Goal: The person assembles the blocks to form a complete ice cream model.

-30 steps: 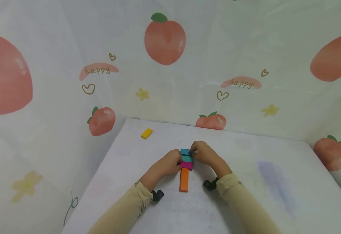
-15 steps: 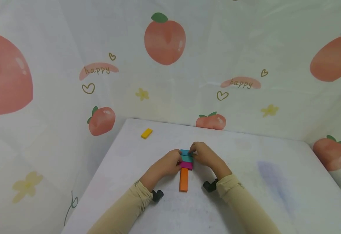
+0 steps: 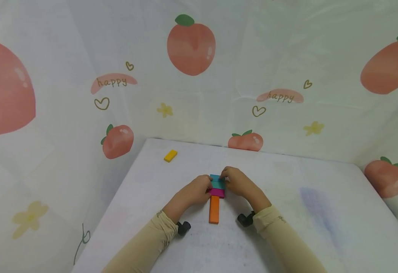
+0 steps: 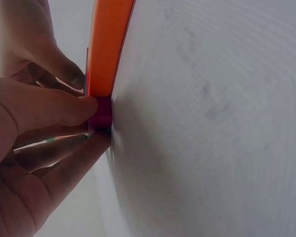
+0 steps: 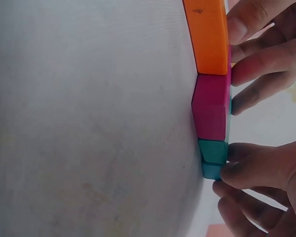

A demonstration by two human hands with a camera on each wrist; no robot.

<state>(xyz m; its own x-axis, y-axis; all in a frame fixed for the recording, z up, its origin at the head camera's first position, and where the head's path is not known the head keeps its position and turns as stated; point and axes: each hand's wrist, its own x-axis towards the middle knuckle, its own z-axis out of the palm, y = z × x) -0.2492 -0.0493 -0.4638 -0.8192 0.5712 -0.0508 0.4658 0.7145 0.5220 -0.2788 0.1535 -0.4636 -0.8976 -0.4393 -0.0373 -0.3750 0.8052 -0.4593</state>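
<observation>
In the head view, a magenta block (image 3: pixel 217 193), a teal block (image 3: pixel 218 185) and a blue block (image 3: pixel 215 177) lie crosswise against each other on the table. From the magenta one's near side an orange block (image 3: pixel 214 209) runs lengthwise toward me. My left hand (image 3: pixel 197 189) holds the row at its left ends, thumb against the magenta block (image 4: pixel 102 113) in the left wrist view. At the far right end, my right hand (image 3: pixel 238 179) pinches the blue block (image 5: pixel 212 171), its thumb on the block's edge. Some left fingertips are partly hidden behind the blocks.
A yellow block (image 3: pixel 170 156) lies apart near the table's far left corner. The white table (image 3: pixel 287 212) ends at a hanging cloth (image 3: pixel 212 94) printed with peaches. Both wrists carry black cameras close to the tabletop.
The blue block has shifted slightly toward me, and the dark gap between it and the teal block has closed. My right hand came with it; the left stays in place.
</observation>
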